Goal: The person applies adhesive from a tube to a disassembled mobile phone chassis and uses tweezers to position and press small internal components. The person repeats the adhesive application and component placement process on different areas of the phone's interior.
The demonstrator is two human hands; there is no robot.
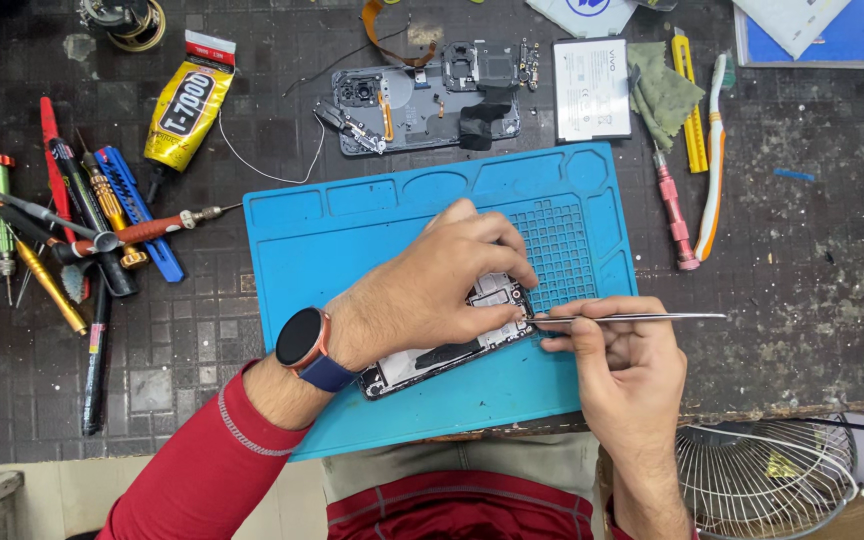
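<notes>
An opened phone [430, 357] lies at an angle on a blue repair mat [352, 225], its insides facing up. My left hand [442, 280] presses down on it, covering most of its upper half, with the fingertips near the top end. In my right hand [627, 365] are thin metal tweezers [632, 318], their tips touching the phone's top right corner. A dark round watch on a blue strap sits on my left wrist.
A second dismantled phone frame [422, 105] and a white battery [592, 88] lie beyond the mat. Screwdrivers and tools [82, 230] crowd the left, with a yellow glue tube [187, 105]. A toothbrush [714, 150], yellow cutter and green cloth lie right. A fan guard [767, 480] stands below.
</notes>
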